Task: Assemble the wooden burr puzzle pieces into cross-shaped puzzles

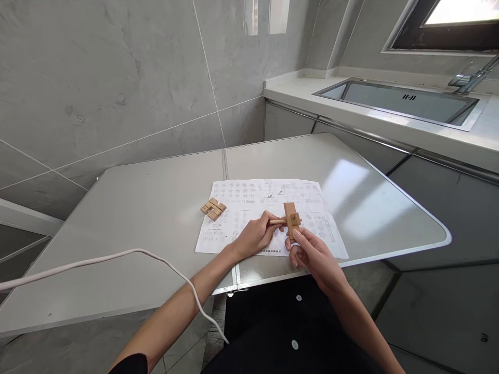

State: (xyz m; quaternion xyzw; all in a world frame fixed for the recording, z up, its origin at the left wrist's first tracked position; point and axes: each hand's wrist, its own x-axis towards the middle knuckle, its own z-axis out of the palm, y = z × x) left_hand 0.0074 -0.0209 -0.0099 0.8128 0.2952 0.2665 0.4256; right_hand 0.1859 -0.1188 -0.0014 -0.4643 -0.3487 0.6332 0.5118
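at the bottom centre of the frame is the wearer's dark garment [265, 332] with two pale buttons. a white cable [136, 251] runs from the left edge and curves down across the left forearm toward the bottom centre. just right of the centre, over the worktop [128, 208], the right hand [310, 252] is clamped on the lower end of a flat wooden bar [290, 209], its thumb on the near face. the bar stands nearly upright in the frame, with a small wooden block [296, 219] against its right side. to the left, the left hand [255, 234] is closed on a thin wooden rod [276, 222], which points right and reaches the bar; whether it passes through, i cannot tell. under both hands lies a printed sheet [273, 193] with rows of small drawings, its text too small to read. on its left edge, left of the hands, sits a squarish wooden assembly [214, 209] of interlocked pieces. farther off, a pale counter [288, 89] with a sink [390, 101] and a metal faucet [470, 80] fills the upper right, below a dark-framed window [448, 34]. grey wall tiles [117, 78] cover the upper left.
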